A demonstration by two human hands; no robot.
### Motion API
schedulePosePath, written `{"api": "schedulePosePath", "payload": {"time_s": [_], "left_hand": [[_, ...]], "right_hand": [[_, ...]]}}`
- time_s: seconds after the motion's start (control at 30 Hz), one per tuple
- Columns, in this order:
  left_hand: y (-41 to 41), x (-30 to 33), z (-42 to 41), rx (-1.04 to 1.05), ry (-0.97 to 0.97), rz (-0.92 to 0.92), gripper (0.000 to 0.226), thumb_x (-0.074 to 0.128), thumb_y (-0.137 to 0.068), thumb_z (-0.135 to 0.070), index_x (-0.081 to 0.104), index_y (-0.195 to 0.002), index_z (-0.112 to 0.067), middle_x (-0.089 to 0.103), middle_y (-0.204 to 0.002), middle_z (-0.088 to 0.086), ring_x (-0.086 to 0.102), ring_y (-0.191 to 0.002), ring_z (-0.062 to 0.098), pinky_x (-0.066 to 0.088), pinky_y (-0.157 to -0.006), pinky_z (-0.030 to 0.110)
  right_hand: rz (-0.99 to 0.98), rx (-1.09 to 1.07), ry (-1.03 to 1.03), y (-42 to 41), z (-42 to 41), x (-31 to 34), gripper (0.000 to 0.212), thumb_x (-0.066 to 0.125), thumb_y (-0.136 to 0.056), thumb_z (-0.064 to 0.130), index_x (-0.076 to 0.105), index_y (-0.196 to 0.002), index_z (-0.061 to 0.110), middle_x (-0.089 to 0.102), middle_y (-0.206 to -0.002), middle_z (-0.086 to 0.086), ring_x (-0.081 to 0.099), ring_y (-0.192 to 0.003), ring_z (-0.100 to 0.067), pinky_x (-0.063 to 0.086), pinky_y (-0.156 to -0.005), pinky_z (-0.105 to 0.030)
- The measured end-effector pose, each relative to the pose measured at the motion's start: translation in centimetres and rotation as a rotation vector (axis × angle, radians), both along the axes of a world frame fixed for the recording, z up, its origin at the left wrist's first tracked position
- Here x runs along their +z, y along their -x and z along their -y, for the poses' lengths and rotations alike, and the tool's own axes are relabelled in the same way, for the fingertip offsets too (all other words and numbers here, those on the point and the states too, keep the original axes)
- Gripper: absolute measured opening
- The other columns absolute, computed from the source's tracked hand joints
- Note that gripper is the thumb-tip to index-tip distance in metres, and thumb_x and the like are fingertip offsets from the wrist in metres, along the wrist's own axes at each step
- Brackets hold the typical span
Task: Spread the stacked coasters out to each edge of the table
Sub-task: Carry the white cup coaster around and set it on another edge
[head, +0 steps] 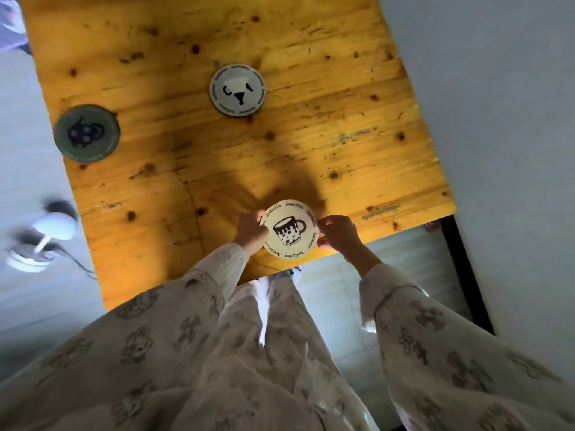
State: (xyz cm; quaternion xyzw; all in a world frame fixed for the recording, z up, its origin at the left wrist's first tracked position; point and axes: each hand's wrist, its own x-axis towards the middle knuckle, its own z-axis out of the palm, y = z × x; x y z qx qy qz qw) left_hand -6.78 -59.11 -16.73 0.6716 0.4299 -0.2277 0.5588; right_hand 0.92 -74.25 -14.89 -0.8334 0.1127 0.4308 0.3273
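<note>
A person in a pale patterned garment stands at the near edge of a yellow wooden table (pixel 311 144), looking straight down at it. Both hands are closed on one round cream coaster (pixel 291 229), printed with a spotted black mug and a ring of lettering: the left hand (pixel 250 229) pinches its left rim and the right hand (pixel 337 233) pinches its right rim, so the two hands sit apart with the coaster between them. That coaster is at the table's near edge, partly overlapping the edge line; whether it rests flat on the wood or is held just above it cannot be told. A second coaster, the grey coaster (pixel 237 89), lies flat near the middle of the table, well apart from the hands, with a dark cup-like drawing and lettering around its border. A third, the dark green coaster (pixel 87 133), lies at the table's left edge, its rim reaching just past the wood. Off the table to the left, on the pale floor, a blurred white lamp (pixel 43 241) with a dark cord is visible. Long patterned sleeves (pixel 413 315) cover both forearms down to the wrists, and a shadow falls across the wood just beyond the held coaster.
</note>
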Motion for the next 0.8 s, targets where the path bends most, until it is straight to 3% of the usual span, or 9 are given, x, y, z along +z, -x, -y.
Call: {"api": "schedulePosePath", "payload": {"time_s": [0.13, 0.3, 0.47, 0.63, 0.8], "left_hand": [[0.0, -1.0, -0.1, -0.026, 0.043, -0.076, 0.05, 0.037, -0.085, 0.003, 0.043, -0.133, -0.008, 0.046, -0.14, 0.018, 0.046, -0.125, 0.033, 0.042, -0.104, 0.045], [0.5, -1.7, 0.0, -0.083, -0.015, -0.103, 0.057, 0.035, -0.076, 0.004, 0.051, -0.128, -0.013, 0.058, -0.124, 0.026, 0.056, -0.112, 0.041, 0.05, -0.09, 0.052], [0.5, -2.0, 0.4, -0.104, -0.004, -0.087, 0.056, 0.039, -0.082, 0.0, 0.042, -0.136, -0.015, 0.042, -0.143, 0.017, 0.044, -0.127, 0.032, 0.042, -0.103, 0.049], [0.7, -1.7, 1.0, -0.075, 0.008, -0.085, 0.058, 0.038, -0.084, 0.005, 0.032, -0.14, -0.011, 0.031, -0.15, 0.016, 0.034, -0.135, 0.031, 0.033, -0.11, 0.046], [1.0, -1.7, 1.2, -0.116, -0.015, -0.054, 0.063, 0.039, -0.08, 0.008, 0.035, -0.14, -0.013, 0.033, -0.149, 0.016, 0.033, -0.135, 0.031, 0.032, -0.11, 0.049]], "right_hand": [[-0.039, 0.026, 0.018, 0.1, 0.3, -0.7, 0.027, 0.05, -0.088, 0.005, 0.063, -0.101, -0.013, 0.068, -0.099, -0.034, 0.066, -0.096, -0.043, 0.051, -0.094, -0.051], [-0.069, 0.05, -0.004, 0.3, 0.6, -1.0, 0.026, 0.044, -0.088, 0.005, 0.064, -0.101, -0.005, 0.068, -0.099, -0.034, 0.066, -0.094, -0.045, 0.051, -0.092, -0.052], [-0.052, 0.055, 0.012, 0.5, 0.8, -1.0, 0.027, 0.043, -0.088, 0.008, 0.065, -0.097, -0.006, 0.068, -0.087, -0.025, 0.061, -0.078, -0.03, 0.051, -0.092, -0.053], [-0.047, 0.136, 0.053, 0.9, 0.6, -0.8, 0.032, 0.039, -0.09, 0.009, 0.061, -0.112, -0.001, 0.063, -0.117, -0.027, 0.057, -0.11, -0.042, 0.045, -0.099, -0.052], [-0.054, 0.138, 0.055, 1.1, 1.0, -0.7, 0.038, 0.036, -0.091, 0.009, 0.058, -0.122, 0.007, 0.059, -0.126, -0.024, 0.054, -0.117, -0.039, 0.043, -0.103, -0.051]]}}
